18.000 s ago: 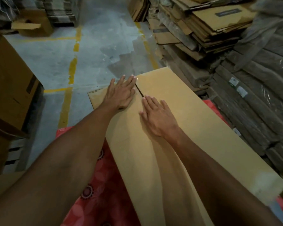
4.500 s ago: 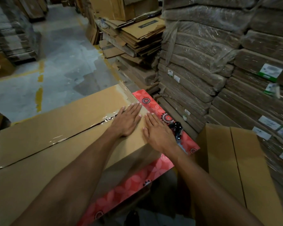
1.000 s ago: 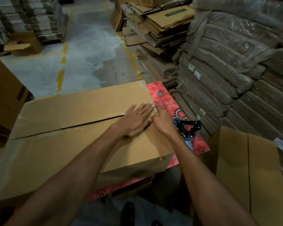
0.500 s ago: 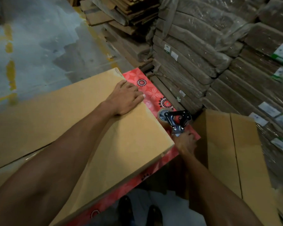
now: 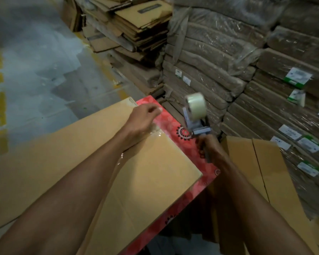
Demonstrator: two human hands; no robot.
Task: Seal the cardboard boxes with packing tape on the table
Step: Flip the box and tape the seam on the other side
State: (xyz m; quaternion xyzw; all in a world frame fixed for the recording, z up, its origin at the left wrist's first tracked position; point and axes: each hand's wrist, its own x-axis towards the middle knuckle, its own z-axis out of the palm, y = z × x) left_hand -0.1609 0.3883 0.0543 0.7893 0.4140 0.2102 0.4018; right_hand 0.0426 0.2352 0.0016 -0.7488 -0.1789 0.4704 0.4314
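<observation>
A large flat cardboard box (image 5: pixel 77 150) lies on the table, which is covered with a red floral cloth (image 5: pixel 171 122). Shiny clear tape (image 5: pixel 156 132) shows on the seam at the box's right end. My left hand (image 5: pixel 143 121) rests on that end of the box, its fingers loosely bent and blurred, with nothing seen in them. My right hand (image 5: pixel 209 149) grips the handle of a tape dispenser (image 5: pixel 196 115), held upright in the air just off the table's right edge. Its roll of clear tape is on top.
Another cardboard box (image 5: pixel 256 168) stands on the floor to the right of the table, under my right arm. Plastic-wrapped bundles of flat cardboard (image 5: pixel 219 57) are stacked high behind it. Loose flattened boxes (image 5: pixel 134 24) pile up farther back. Concrete floor (image 5: pixel 35 70) with yellow lines lies on the left.
My right hand has lifted the tape dispenser off the table and raised it upright. My left hand stays on the box's right end and has shifted slightly toward the seam.
</observation>
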